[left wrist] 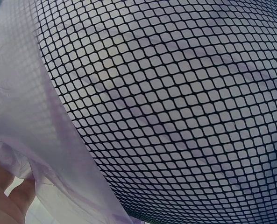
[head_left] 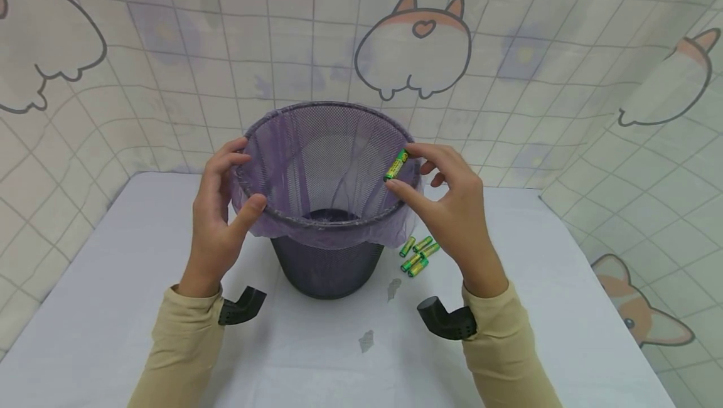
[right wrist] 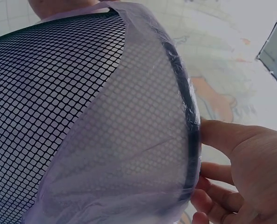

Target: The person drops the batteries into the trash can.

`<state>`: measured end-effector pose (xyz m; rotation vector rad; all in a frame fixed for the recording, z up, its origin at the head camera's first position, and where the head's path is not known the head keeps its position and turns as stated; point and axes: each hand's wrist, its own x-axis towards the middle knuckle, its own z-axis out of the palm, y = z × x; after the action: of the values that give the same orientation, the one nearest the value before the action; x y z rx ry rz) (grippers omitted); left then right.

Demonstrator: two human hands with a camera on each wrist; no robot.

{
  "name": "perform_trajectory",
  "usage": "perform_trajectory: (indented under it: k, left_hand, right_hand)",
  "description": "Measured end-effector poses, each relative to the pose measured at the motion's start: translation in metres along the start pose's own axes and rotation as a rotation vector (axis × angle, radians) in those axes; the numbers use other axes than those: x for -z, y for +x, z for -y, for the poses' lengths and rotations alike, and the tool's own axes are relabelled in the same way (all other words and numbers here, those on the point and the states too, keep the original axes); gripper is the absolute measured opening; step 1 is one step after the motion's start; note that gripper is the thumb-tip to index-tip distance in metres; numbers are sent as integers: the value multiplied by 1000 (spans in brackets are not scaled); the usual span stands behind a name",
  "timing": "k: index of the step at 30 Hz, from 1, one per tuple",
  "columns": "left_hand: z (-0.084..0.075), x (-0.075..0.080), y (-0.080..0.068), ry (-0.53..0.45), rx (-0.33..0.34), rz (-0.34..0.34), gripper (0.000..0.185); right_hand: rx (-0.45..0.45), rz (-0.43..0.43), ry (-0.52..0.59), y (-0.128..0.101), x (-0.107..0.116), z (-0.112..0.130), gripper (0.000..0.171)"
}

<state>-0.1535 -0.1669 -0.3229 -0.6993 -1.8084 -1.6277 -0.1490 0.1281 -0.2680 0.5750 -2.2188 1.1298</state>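
Note:
A black mesh wastebasket (head_left: pixel 329 270) stands upright on the white table, lined with a thin purple plastic bag (head_left: pixel 333 238) folded over its rim. My left hand (head_left: pixel 213 220) holds the left side of the rim, thumb toward the front and fingers over the edge. Between the thumb and forefinger of my right hand (head_left: pixel 454 204), a green and yellow battery (head_left: pixel 396 165) is pinched at its ends, over the right part of the basket's mouth. The right wrist view shows the right hand (right wrist: pixel 255 172) at the bagged rim, with the battery hidden there.
Several green and yellow batteries (head_left: pixel 417 263) lie loose on the table (head_left: pixel 305 358), right of the basket's base. Two small grey patches (head_left: pixel 366 341) mark the tabletop in front. A checked curtain with cartoon animals (head_left: pixel 415 50) hangs behind and along both sides.

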Motion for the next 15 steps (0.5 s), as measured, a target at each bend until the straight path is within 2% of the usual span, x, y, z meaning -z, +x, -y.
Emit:
perform_trajectory:
  k: [15]
  left_hand:
    - [-1,1,-1,13,11,1,54]
  right_hand:
    - [-7,-6,-8,0,2,-1,48]
